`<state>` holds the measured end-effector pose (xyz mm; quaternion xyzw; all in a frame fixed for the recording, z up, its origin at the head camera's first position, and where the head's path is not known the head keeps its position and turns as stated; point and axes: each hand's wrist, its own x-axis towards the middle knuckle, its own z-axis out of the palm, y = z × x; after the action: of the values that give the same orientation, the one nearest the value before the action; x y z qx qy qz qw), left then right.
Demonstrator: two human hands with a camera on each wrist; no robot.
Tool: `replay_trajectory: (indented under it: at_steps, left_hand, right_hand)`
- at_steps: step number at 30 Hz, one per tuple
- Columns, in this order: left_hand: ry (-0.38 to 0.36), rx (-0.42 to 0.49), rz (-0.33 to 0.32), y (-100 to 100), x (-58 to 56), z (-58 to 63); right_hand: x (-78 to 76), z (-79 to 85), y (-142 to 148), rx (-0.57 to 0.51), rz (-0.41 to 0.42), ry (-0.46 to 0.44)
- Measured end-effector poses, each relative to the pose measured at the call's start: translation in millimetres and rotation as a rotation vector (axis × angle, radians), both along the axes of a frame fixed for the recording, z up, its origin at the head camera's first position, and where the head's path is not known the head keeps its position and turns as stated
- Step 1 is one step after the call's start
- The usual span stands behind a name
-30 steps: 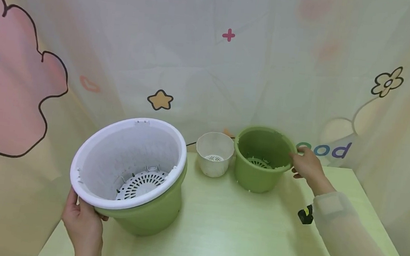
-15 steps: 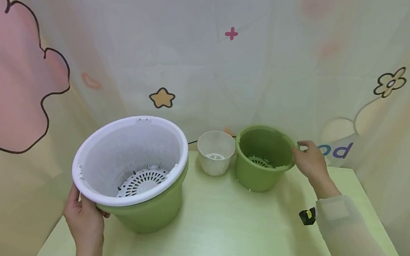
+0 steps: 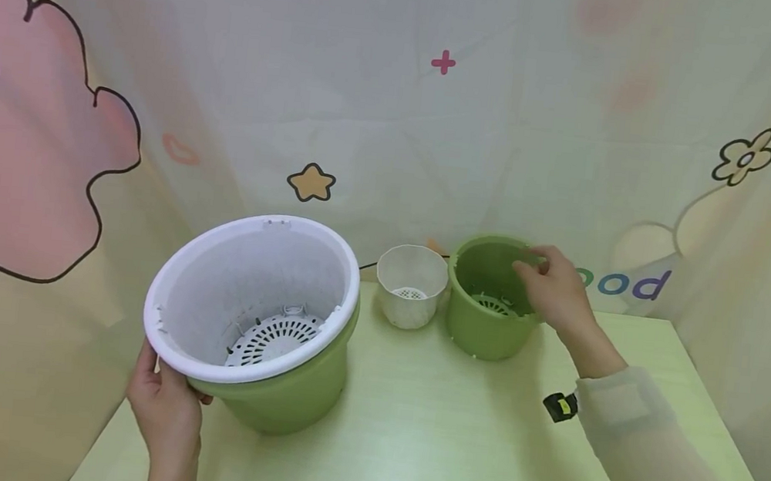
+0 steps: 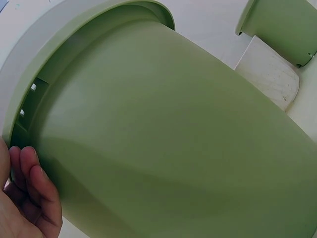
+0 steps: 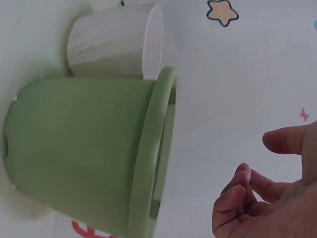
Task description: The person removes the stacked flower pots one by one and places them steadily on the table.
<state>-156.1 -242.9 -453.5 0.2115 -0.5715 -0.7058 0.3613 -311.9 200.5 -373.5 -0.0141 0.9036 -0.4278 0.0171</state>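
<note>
A large white pot (image 3: pixel 206 293) with a slotted bottom sits nested inside a large green pot (image 3: pixel 294 394), both tilted toward me at the left in the head view. My left hand (image 3: pixel 167 405) grips their rim from the lower left, and its fingers (image 4: pixel 47 193) curl under the green rim in the left wrist view. Over the right side of a smaller green pot (image 3: pixel 488 332) hovers my right hand (image 3: pixel 558 292). The right wrist view shows that hand apart from the pot's rim, its fingers (image 5: pixel 230 203) loosely bent with nothing between them.
Left of the smaller green pot stands a small white pot (image 3: pixel 409 312), close beside it. All rest on a pale green table (image 3: pixel 421 445). A patterned curtain (image 3: pixel 383 116) hangs behind and at both sides. A small black item (image 3: pixel 560 407) shows at my right cuff.
My right hand has let go of the smaller green pot's right rim and moved up and left over it. My left hand keeps its grip on the nested pots.
</note>
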Motion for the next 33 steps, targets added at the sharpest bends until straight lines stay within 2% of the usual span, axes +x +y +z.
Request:
replay_trajectory:
  at_steps: [7, 12, 19, 25, 33]
  left_hand:
    - [0.000, -0.003, 0.007, -3.9, 2.5, 1.5]
    - [-0.010, -0.012, 0.017, -7.6, 3.5, 2.7]
    - [-0.032, -0.050, -0.025, -6.2, 0.3, -0.2]
    - [-0.031, -0.064, -0.026, -5.7, -0.3, -2.2]
    - [-0.048, -0.069, -0.033, -7.5, 1.0, -1.8]
  right_hand:
    - [4.7, 7.6, -37.5, 0.020, 0.080, 0.018]
    - [7.7, 7.8, -68.9, 0.004, 0.194, -0.023]
    - [13.9, 2.9, -106.7, -0.016, 0.352, 0.014]
    - [20.4, 3.0, -139.3, -0.088, 0.389, -0.026]
    - [27.2, 6.7, -175.1, -0.110, 0.421, -0.076]
